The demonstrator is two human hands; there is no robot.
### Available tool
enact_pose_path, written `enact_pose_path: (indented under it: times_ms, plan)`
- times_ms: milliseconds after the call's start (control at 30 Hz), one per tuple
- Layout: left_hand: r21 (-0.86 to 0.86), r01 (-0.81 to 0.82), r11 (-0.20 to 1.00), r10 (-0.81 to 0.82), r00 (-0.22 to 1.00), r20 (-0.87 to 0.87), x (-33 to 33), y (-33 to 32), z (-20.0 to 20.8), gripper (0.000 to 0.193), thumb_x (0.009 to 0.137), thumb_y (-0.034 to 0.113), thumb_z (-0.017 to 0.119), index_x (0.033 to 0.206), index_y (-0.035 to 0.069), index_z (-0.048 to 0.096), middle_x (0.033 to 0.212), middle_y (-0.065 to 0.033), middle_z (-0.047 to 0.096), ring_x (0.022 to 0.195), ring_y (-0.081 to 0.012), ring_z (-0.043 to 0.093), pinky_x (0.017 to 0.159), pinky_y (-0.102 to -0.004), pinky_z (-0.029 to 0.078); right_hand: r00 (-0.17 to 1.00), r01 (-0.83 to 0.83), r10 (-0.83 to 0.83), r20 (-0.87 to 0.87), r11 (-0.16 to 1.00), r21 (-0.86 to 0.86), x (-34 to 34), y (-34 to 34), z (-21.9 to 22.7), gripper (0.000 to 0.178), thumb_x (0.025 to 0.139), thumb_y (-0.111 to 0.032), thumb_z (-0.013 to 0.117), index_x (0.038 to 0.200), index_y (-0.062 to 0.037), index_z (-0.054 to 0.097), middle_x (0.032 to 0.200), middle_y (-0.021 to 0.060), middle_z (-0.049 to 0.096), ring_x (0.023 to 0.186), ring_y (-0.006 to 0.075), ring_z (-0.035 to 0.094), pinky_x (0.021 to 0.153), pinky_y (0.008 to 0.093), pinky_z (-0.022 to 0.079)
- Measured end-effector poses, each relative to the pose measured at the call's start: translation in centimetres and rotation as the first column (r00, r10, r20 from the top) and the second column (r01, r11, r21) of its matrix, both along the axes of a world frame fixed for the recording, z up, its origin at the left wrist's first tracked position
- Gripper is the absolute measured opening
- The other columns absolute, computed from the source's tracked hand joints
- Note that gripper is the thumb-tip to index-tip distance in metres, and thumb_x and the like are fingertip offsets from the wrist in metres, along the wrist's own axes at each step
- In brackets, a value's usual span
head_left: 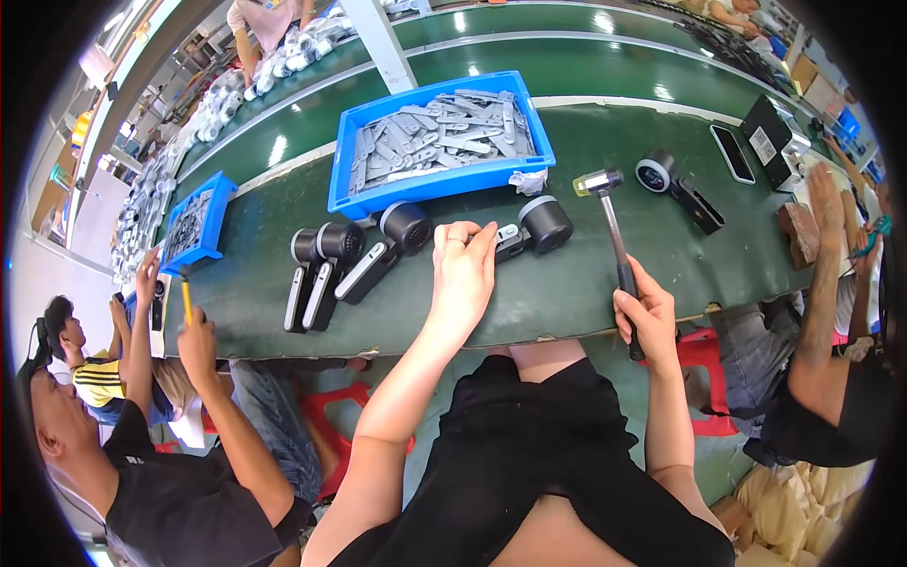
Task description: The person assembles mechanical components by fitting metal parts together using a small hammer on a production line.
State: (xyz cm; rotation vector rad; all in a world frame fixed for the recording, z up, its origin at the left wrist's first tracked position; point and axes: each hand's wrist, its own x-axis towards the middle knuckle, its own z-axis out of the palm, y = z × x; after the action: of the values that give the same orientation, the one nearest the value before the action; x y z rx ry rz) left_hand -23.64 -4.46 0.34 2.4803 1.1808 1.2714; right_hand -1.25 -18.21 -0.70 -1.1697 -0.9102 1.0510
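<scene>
My right hand point(646, 307) grips the black handle of a small mallet point(614, 222), holding it upright with its head, one end yellowish and clear, above the table. My left hand point(463, 274) closes around the handle end of a black handheld device point(545, 223) with a round head and a grey strip along its handle. The hand covers much of that handle. Left of it lie three similar devices: one nearest point(406, 227), one in the middle point(340, 244) and one outermost point(304, 248). Another device point(654, 172) lies right of the mallet, its round face turned up.
A blue bin point(337, 194) full of grey strips stands behind my hands. A smaller blue bin point(225, 203) sits at the left. A phone point(733, 154) lies near a black box point(775, 128). Co-workers flank me; the left one's hand point(196, 345) holds a yellow-handled tool.
</scene>
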Motion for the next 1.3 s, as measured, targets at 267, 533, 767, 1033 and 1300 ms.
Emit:
enact_pose_path:
  times_ms: [267,533,767,1033,1300]
  plan:
    - [0.031,0.016,0.999,-0.016,1.000,-0.013,-0.5,-0.4,-0.2,0.020,0.078,0.007,0.069,0.098,0.004,0.071,0.090,-0.0080,0.058,0.089,-0.0274,0.051,0.077,-0.0381,0.045,0.954,-0.152,0.183,0.237,0.978,-0.146,-1.6,-1.6,1.1,0.054,0.089,-0.001,0.057,0.140,-0.0046,0.042,0.074,0.0004,0.056,0.056,0.0062,0.049,0.051,0.0219,0.040]
    - [-0.087,0.005,0.996,-0.005,1.000,0.004,-0.9,0.0,0.0,0.019,0.077,0.010,0.071,0.096,0.009,0.072,0.088,-0.0059,0.062,0.088,-0.0251,0.053,0.076,-0.0363,0.043,0.696,-0.147,0.118,0.708,0.989,-0.020,-2.5,-0.9,3.1,0.051,0.086,-0.001,0.058,0.135,-0.0008,0.045,0.092,0.0170,0.060,0.079,0.0250,0.055,0.079,0.0300,0.045]
    - [-0.297,0.162,0.941,-0.085,0.963,0.257,-0.9,0.6,-0.2,0.010,0.076,0.005,0.070,0.086,0.006,0.070,0.082,-0.0091,0.061,0.081,-0.0271,0.056,0.076,-0.0359,0.045,0.591,-0.151,0.051,0.805,0.987,0.049,-2.5,-0.6,3.8,0.053,0.087,-0.002,0.057,0.138,-0.0050,0.042,0.084,0.0190,0.056,0.073,0.0369,0.056,0.069,0.0380,0.048]
    - [-0.292,0.164,0.942,-0.093,0.966,0.243,-0.7,0.8,-0.3,0.009,0.076,0.006,0.070,0.085,0.006,0.071,0.080,-0.0089,0.060,0.081,-0.0260,0.055,0.075,-0.0345,0.045,0.534,-0.190,0.021,0.845,0.977,0.096,-2.4,-0.5,3.7,0.052,0.087,-0.002,0.054,0.138,-0.0061,0.042,0.088,0.0206,0.057,0.077,0.0407,0.058,0.068,0.0437,0.048]
    - [-0.337,0.127,0.933,-0.057,0.976,0.212,-1.0,0.6,0.0,0.007,0.077,0.008,0.069,0.083,0.006,0.072,0.079,-0.0091,0.060,0.080,-0.0257,0.055,0.073,-0.0360,0.045,0.471,-0.170,0.130,0.872,0.984,-0.055,-2.8,-0.4,4.4,0.053,0.088,-0.002,0.054,0.138,-0.0068,0.041,0.091,0.0197,0.057,0.080,0.0400,0.059,0.068,0.0442,0.047]
